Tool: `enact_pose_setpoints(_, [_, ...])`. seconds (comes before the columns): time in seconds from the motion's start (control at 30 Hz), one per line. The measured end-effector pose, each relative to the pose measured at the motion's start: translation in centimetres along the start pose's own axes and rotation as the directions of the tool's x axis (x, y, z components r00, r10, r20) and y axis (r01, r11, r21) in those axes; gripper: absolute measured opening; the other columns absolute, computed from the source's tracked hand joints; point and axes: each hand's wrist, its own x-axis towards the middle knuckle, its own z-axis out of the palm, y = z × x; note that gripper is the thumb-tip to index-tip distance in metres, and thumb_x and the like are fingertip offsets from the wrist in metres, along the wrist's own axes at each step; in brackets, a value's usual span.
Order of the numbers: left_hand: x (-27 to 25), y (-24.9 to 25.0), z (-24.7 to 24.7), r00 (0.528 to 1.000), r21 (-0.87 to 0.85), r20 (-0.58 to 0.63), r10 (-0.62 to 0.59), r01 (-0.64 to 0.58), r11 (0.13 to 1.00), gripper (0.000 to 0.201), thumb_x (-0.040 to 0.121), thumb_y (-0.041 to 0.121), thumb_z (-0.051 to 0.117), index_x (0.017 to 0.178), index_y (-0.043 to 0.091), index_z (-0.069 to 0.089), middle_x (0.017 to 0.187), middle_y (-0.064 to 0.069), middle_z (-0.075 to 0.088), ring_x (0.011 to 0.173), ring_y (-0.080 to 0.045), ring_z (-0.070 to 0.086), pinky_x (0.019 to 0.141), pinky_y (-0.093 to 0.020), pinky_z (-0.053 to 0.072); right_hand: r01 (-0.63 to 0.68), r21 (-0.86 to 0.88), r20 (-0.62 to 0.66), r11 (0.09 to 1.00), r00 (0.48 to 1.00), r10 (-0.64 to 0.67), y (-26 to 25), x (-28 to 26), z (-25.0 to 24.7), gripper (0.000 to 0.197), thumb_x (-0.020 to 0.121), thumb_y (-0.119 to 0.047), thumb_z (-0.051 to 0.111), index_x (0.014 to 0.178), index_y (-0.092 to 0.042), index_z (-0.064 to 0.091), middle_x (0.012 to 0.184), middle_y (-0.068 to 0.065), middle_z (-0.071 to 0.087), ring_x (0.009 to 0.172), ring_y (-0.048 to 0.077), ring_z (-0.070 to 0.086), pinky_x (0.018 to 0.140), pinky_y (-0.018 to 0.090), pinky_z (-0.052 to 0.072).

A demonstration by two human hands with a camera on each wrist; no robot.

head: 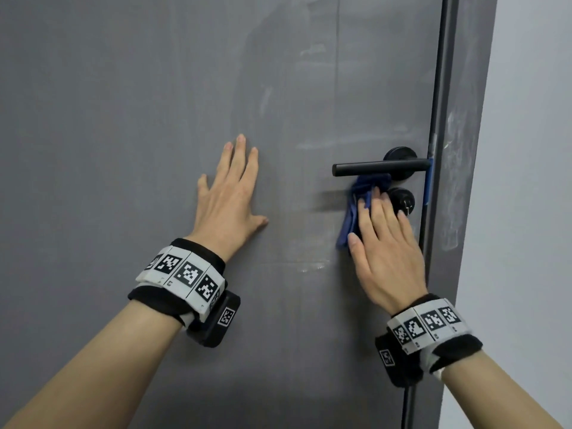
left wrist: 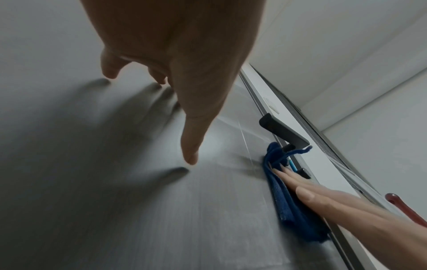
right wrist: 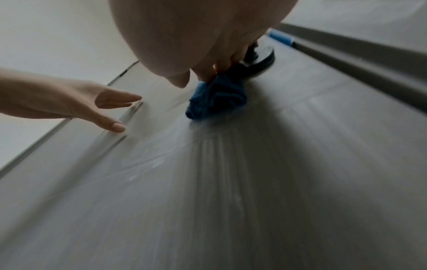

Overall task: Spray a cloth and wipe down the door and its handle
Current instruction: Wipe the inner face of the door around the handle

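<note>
A grey door (head: 123,103) fills the head view, with damp streaks on its face. Its black lever handle (head: 379,168) sits at the right, above a round black lock knob (head: 402,199). My right hand (head: 383,243) presses a blue cloth (head: 353,215) flat against the door just under the handle, fingers straight. In the right wrist view the blue cloth (right wrist: 217,99) bunches under my fingertips beside the handle's rose (right wrist: 261,60). My left hand (head: 232,193) lies flat on the door to the left of the handle, fingers spread. The left wrist view shows the blue cloth (left wrist: 284,199) and the handle (left wrist: 282,129).
The dark door frame (head: 445,150) runs down the right side, with a pale wall (head: 526,181) beyond it. A strip of blue tape (head: 428,181) sits on the door's edge by the handle. No spray bottle is in view.
</note>
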Motion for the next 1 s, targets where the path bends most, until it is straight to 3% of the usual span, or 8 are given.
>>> enact_pose_setpoints(0.07, [0.1,0.4,0.0,1.0,-0.021,-0.023,0.011,-0.012,1.0,0.12,0.075,0.042,0.082,0.159,0.018,-0.001,0.166,0.002,-0.017,0.154,-0.017,-0.012,0.118,-0.06,0.022,-0.027,-0.018,-0.014,0.999,1.0,0.027,0.5,0.4,-0.5,0.064,0.104,-0.043,0.02,0.159,-0.011,0.02,0.168,0.011,0.015,0.156,0.022,0.005,0.126,0.038,0.005])
enact_pose_setpoints(0.2, [0.1,0.6,0.3,1.0,-0.02,-0.02,0.017,-0.017,1.0,0.118,0.076,0.042,0.081,0.159,0.02,-0.001,0.166,0.002,-0.017,0.154,-0.017,-0.012,0.118,-0.06,0.022,-0.052,0.09,0.013,0.995,0.999,0.052,-1.7,0.4,0.0,0.067,0.104,-0.043,0.022,0.16,-0.008,0.012,0.169,0.012,0.002,0.156,0.023,-0.001,0.127,0.04,0.005])
enact_pose_setpoints(0.37, [-1.0,-0.5,1.4,0.998,-0.022,-0.066,0.009,-0.011,1.0,0.102,0.086,0.042,0.07,0.159,0.018,0.003,0.167,0.001,-0.013,0.154,-0.018,-0.009,0.116,-0.06,0.024,0.111,0.158,0.096,0.981,0.987,-0.127,-7.2,-2.7,3.1,0.068,0.105,-0.045,0.024,0.16,-0.01,0.008,0.169,0.007,-0.006,0.156,0.02,-0.011,0.127,0.038,0.0])
enact_pose_setpoints(0.53, [-2.9,0.4,3.5,0.995,-0.025,-0.1,0.008,-0.01,1.0,0.088,0.093,0.045,0.055,0.159,0.017,0.004,0.166,-0.006,-0.016,0.154,-0.02,-0.011,0.118,-0.059,0.022,0.199,0.14,0.139,0.97,0.966,-0.218,-8.4,-5.7,5.7,0.066,0.105,-0.044,0.029,0.16,-0.011,0.015,0.169,0.006,-0.002,0.156,0.019,-0.007,0.126,0.039,0.009])
enact_pose_setpoints(0.63, [-3.6,1.4,4.8,0.995,-0.019,-0.098,-0.004,0.002,1.0,0.086,0.094,0.048,0.052,0.159,0.018,0.005,0.166,-0.008,-0.019,0.154,-0.022,-0.014,0.117,-0.062,0.02,0.156,0.086,0.138,0.984,0.976,-0.167,-5.5,-6.2,5.5,0.064,0.105,-0.045,0.027,0.16,-0.013,0.017,0.169,0.006,0.001,0.157,0.019,-0.003,0.126,0.04,0.009])
enact_pose_setpoints(0.8, [-4.3,2.4,5.9,0.995,-0.007,-0.097,-0.008,0.007,1.0,0.087,0.093,0.05,0.053,0.158,0.016,0.006,0.166,-0.012,-0.016,0.154,-0.025,-0.012,0.115,-0.066,0.018,-0.09,0.05,0.12,0.995,0.989,0.084,1.0,-7.6,4.8,0.067,0.104,-0.045,0.023,0.161,-0.013,0.008,0.169,0.007,-0.006,0.156,0.019,-0.006,0.127,0.039,0.005])
enact_pose_setpoints(0.9, [-4.3,2.4,5.9,0.995,-0.002,-0.101,-0.009,0.009,1.0,0.086,0.094,0.05,0.052,0.158,0.015,0.006,0.166,-0.013,-0.015,0.154,-0.025,-0.012,0.114,-0.065,0.019,-0.17,0.085,0.1,0.982,0.982,0.161,0.8,-7.5,4.6,0.07,0.103,-0.045,0.025,0.161,-0.01,0.005,0.169,0.01,-0.003,0.156,0.022,-0.005,0.127,0.041,0.007])
enact_pose_setpoints(1.0, [-4.3,2.2,5.9,0.996,0.002,-0.093,-0.006,0.006,1.0,0.086,0.093,0.049,0.053,0.158,0.016,0.007,0.166,-0.012,-0.015,0.154,-0.025,-0.011,0.114,-0.065,0.02,-0.107,0.145,0.137,0.984,0.987,0.087,-2.4,-7.4,5.2,0.074,0.102,-0.047,0.029,0.16,-0.01,0.002,0.168,0.011,-0.01,0.156,0.024,-0.012,0.126,0.04,0.0])
